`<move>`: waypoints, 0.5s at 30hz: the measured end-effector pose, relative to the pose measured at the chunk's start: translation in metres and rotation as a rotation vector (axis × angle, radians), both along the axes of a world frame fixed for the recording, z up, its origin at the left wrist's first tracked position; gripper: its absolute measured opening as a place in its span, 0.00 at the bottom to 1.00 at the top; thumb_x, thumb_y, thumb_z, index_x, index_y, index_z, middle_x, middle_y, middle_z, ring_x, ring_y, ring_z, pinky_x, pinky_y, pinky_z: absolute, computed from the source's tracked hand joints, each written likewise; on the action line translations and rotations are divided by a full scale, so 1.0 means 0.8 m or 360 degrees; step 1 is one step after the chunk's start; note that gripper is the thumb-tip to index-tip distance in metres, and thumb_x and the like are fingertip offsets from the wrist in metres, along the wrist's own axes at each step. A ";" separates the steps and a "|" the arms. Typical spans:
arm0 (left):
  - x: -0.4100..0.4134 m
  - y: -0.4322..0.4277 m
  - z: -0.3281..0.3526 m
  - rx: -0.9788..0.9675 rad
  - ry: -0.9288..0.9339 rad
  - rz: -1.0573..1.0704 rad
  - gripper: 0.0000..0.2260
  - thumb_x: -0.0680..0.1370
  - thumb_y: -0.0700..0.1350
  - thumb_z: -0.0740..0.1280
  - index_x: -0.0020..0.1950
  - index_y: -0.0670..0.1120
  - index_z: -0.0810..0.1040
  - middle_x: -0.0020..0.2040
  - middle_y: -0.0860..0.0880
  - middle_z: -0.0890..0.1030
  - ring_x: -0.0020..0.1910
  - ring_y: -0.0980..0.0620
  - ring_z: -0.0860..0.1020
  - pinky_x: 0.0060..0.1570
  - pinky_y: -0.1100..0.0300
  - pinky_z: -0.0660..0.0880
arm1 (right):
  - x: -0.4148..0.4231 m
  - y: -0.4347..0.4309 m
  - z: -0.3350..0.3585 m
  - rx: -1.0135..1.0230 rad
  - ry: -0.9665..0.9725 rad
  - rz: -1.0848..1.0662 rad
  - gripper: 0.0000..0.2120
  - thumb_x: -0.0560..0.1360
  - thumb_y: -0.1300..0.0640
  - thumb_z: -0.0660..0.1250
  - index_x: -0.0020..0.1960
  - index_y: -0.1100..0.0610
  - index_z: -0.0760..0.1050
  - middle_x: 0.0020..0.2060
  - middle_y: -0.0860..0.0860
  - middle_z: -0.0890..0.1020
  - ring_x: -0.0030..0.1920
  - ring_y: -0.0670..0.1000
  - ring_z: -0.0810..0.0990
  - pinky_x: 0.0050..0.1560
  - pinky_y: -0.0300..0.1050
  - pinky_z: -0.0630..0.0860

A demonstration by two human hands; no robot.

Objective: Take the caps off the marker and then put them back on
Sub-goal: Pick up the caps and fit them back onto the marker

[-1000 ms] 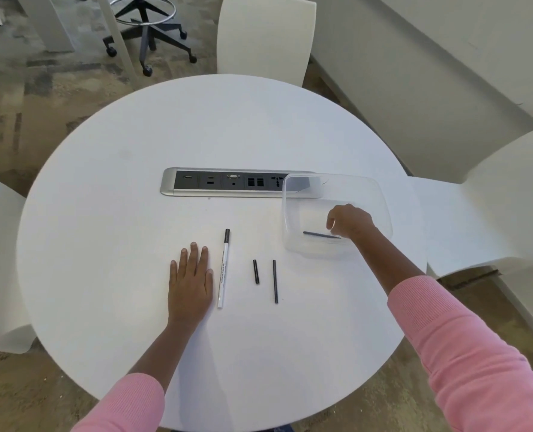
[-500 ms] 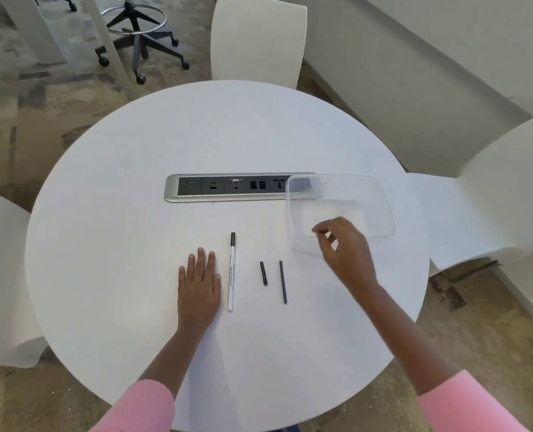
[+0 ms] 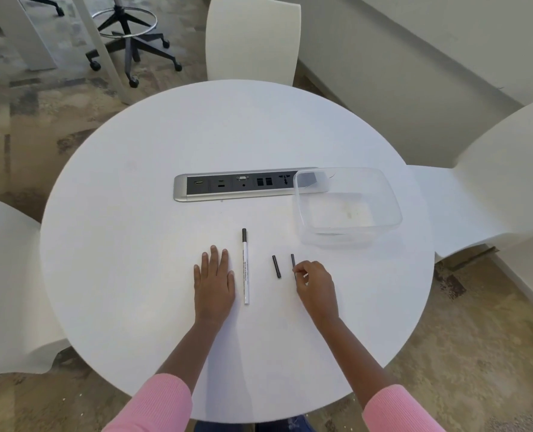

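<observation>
A white marker [image 3: 246,275] lies on the round white table [image 3: 134,244], pointing away from me, with a black cap [image 3: 244,234] on its far end. My left hand [image 3: 214,283] rests flat and open on the table just left of the marker, not touching it. To the marker's right lies a short black cap [image 3: 276,266]. A longer black cap [image 3: 293,260] lies right of that. My right hand [image 3: 316,289] pinches its near end with thumb and forefinger; the fingers hide that part.
A clear plastic container [image 3: 393,210] stands at the right, overlapping the end of a silver power-socket strip [image 3: 181,190] set into the table's middle. White chairs stand at the far side, left and right. An office stool base is on the floor behind.
My right hand has come out of the clear container, where it was at a thin black piece, and moved back and left to the long black cap. My left hand stayed flat.
</observation>
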State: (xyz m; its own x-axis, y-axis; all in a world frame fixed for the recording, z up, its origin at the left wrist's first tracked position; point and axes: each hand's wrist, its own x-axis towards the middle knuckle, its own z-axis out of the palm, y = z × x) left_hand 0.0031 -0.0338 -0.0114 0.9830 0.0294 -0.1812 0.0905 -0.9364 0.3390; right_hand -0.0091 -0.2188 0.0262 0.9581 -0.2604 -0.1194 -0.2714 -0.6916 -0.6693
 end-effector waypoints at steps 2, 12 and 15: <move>-0.002 0.002 0.000 0.0018 0.0006 -0.0020 0.23 0.82 0.45 0.48 0.77 0.47 0.48 0.78 0.46 0.45 0.77 0.47 0.46 0.74 0.51 0.43 | -0.001 0.003 -0.001 0.0002 0.0014 -0.0048 0.08 0.74 0.67 0.59 0.48 0.63 0.77 0.46 0.59 0.79 0.44 0.58 0.78 0.44 0.50 0.75; -0.009 0.008 0.002 0.0025 -0.0002 -0.0082 0.23 0.82 0.46 0.48 0.76 0.47 0.49 0.78 0.46 0.46 0.77 0.47 0.47 0.74 0.52 0.44 | -0.006 0.015 -0.004 -0.0236 0.0025 -0.0029 0.07 0.75 0.60 0.63 0.50 0.64 0.73 0.47 0.60 0.77 0.51 0.59 0.74 0.46 0.52 0.73; -0.010 0.010 0.002 0.0029 -0.0012 -0.0099 0.23 0.81 0.46 0.49 0.76 0.47 0.49 0.78 0.46 0.47 0.77 0.47 0.47 0.74 0.52 0.44 | -0.003 0.017 -0.004 -0.0287 0.0083 -0.0073 0.08 0.75 0.61 0.61 0.52 0.64 0.73 0.49 0.60 0.77 0.52 0.58 0.74 0.47 0.51 0.73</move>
State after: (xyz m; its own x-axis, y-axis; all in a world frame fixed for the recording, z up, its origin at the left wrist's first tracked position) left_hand -0.0047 -0.0261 -0.0096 0.9843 -0.0287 -0.1739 0.0293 -0.9462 0.3222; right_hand -0.0117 -0.2051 0.0228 0.9386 -0.3250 -0.1159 -0.3361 -0.7853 -0.5199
